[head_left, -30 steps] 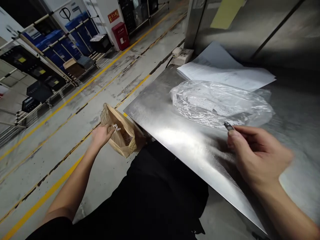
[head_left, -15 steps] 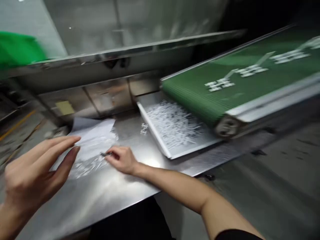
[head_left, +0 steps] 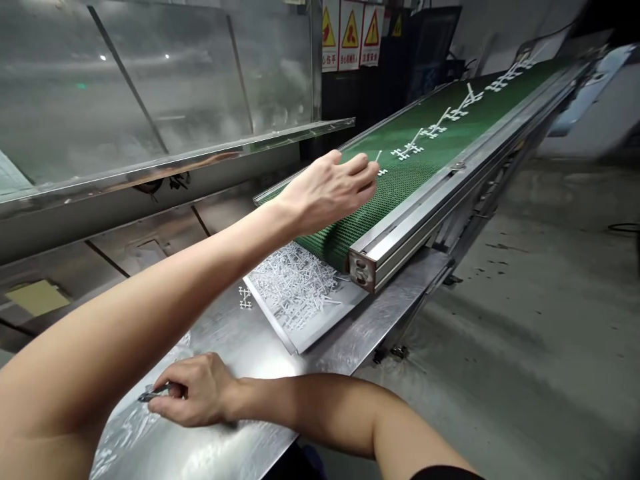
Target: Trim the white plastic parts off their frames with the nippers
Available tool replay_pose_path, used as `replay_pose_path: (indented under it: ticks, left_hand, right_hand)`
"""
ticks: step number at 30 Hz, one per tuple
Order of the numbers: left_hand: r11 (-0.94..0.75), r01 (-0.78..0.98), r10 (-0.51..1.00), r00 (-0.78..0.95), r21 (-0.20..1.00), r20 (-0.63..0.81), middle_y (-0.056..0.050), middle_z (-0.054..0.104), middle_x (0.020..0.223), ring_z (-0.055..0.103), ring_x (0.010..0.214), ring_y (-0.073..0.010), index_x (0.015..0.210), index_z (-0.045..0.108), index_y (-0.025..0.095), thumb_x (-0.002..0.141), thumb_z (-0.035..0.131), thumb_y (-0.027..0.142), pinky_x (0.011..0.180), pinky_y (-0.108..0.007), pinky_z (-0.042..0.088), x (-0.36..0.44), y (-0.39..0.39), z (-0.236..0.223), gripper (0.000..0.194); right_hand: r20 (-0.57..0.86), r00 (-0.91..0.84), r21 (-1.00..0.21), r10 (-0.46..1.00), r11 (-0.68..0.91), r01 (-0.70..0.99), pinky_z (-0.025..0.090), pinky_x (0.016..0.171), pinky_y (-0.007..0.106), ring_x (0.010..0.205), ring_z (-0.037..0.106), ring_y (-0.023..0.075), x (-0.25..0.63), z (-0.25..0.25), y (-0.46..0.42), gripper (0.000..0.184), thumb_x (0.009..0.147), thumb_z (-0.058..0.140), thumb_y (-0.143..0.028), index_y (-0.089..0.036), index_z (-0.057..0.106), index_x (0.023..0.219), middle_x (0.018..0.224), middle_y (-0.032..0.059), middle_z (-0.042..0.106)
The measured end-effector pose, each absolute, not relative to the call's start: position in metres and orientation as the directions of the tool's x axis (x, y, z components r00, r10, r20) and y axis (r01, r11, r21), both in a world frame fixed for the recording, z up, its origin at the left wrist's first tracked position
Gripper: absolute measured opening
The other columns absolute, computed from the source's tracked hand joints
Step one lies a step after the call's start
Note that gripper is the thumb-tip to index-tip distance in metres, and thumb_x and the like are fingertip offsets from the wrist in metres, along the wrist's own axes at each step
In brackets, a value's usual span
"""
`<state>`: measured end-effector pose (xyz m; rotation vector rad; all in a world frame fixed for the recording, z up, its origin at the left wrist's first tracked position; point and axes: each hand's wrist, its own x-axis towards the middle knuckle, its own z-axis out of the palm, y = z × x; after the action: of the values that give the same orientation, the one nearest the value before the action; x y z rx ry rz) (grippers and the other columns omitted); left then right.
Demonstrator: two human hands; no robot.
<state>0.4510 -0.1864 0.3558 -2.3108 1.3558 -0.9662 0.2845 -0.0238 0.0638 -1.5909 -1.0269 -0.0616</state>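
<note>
My left hand (head_left: pixel 334 190) is stretched out over the lower end of the green conveyor belt (head_left: pixel 420 157), fingers curled downward. Right at its fingertips is a white branched plastic piece (head_left: pixel 382 173), partly hidden; whether the fingers grip it cannot be seen. My right hand (head_left: pixel 197 390) rests low over the metal table, closed around a small dark pliers-like tool (head_left: pixel 146 396) whose tip points left. Beneath that tip lies clear plastic film (head_left: pixel 123 433), partly covered by my left arm. More white branched pieces (head_left: pixel 407 151) lie in a row up the belt.
Below the belt's end, a tray (head_left: pixel 270 322) holds a heap of white plastic bits. One loose white piece (head_left: pixel 245 297) lies beside it on the metal table (head_left: pixel 345 340). A metal ledge (head_left: pixel 225 152) runs along the back, with warning signs (head_left: pixel 351 33) beyond.
My left hand has swung from the left side of the table up to the belt. The view has turned right. My right hand keeps the dark tool near the film.
</note>
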Motion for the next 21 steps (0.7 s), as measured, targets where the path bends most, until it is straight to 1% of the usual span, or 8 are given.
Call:
replay_pose_path:
  ticks: [2,5,8,11,13,16,19,21]
  left_hand:
    - [-0.489,-0.664,-0.871,0.337,-0.565,0.358,-0.008,0.070,0.121,0.064,0.127,-0.0293,0.107,0.071,0.015,0.110,0.058,0.014,0.108,-0.044,0.051,0.468,-0.194,0.349,0.013]
    - [-0.493,-0.642,-0.870,0.374,-0.587,0.321,-0.010,0.067,0.085,0.068,0.097,-0.0280,0.079,0.066,0.015,0.104,0.062,0.009,0.095,-0.042,0.051,0.481,-0.186,0.342,0.025]
    - [-0.551,-0.614,-0.834,0.424,-0.565,0.353,-0.007,0.059,0.068,0.059,0.069,-0.0224,0.073,0.063,0.016,0.104,0.052,0.004,0.081,-0.039,0.047,0.474,-0.164,0.347,0.035]
    - [-0.618,-0.576,-0.786,0.466,-0.535,0.405,-0.003,0.054,0.061,0.049,0.055,-0.0180,0.075,0.064,0.018,0.104,0.048,0.006,0.072,-0.036,0.043,0.440,-0.128,0.359,0.035]
    - [-0.682,-0.533,-0.731,0.483,-0.501,0.482,-0.002,0.056,0.061,0.046,0.052,-0.0175,0.077,0.065,0.020,0.104,0.050,0.013,0.065,-0.034,0.041,0.403,-0.096,0.364,0.031]
    - [-0.788,-0.471,-0.602,0.448,-0.398,0.661,-0.002,0.069,0.071,0.057,0.055,-0.0196,0.088,0.072,0.025,0.107,0.051,0.037,0.059,-0.035,0.041,0.334,-0.040,0.351,0.031]
    - [-0.874,-0.469,-0.366,0.463,-0.127,0.807,0.003,0.084,0.106,0.079,0.086,-0.0280,0.104,0.079,0.037,0.102,0.061,0.050,0.073,-0.045,0.056,0.269,0.018,0.312,0.022]
    - [-0.916,-0.399,-0.205,0.551,0.039,0.809,0.007,0.082,0.107,0.079,0.091,-0.0318,0.101,0.080,0.047,0.096,0.066,0.051,0.078,-0.050,0.058,0.235,0.051,0.277,0.016]
  right_hand:
    - [0.544,0.611,-0.783,0.575,0.086,0.616,0.061,0.082,0.027,0.085,0.082,0.0203,0.286,0.061,-0.021,0.027,0.085,0.090,-0.055,-0.032,0.080,0.097,0.081,-0.0073,0.081]
    - [0.534,0.611,-0.794,0.584,0.098,0.600,0.061,0.084,0.026,0.085,0.082,0.0200,0.288,0.057,-0.018,0.029,0.082,0.092,-0.056,-0.034,0.081,0.097,0.082,-0.0084,0.081]
    - [0.506,0.619,-0.809,0.600,0.082,0.582,0.061,0.082,0.025,0.083,0.082,0.0194,0.291,0.051,-0.014,0.031,0.081,0.092,-0.057,-0.034,0.082,0.098,0.080,-0.0088,0.081]
    - [0.480,0.639,-0.827,0.601,0.069,0.557,0.061,0.080,0.025,0.081,0.081,0.0195,0.290,0.045,-0.011,0.034,0.077,0.094,-0.059,-0.035,0.084,0.099,0.079,-0.0089,0.081]
    - [0.466,0.650,-0.840,0.601,0.069,0.539,0.061,0.082,0.026,0.082,0.082,0.0201,0.288,0.045,-0.011,0.035,0.075,0.095,-0.059,-0.035,0.084,0.099,0.078,-0.0086,0.081]
    - [0.465,0.661,-0.843,0.589,0.068,0.533,0.061,0.083,0.026,0.084,0.082,0.0198,0.287,0.051,-0.017,0.033,0.078,0.094,-0.058,-0.034,0.085,0.098,0.076,-0.0077,0.079]
    - [0.461,0.658,-0.843,0.595,0.063,0.534,0.059,0.077,0.024,0.077,0.079,0.0176,0.289,0.065,-0.028,0.028,0.084,0.092,-0.054,-0.030,0.084,0.096,0.073,-0.0069,0.077]
    - [0.450,0.658,-0.848,0.604,0.057,0.527,0.055,0.070,0.022,0.071,0.075,0.0151,0.292,0.075,-0.036,0.021,0.088,0.091,-0.047,-0.028,0.084,0.094,0.071,-0.0070,0.075]
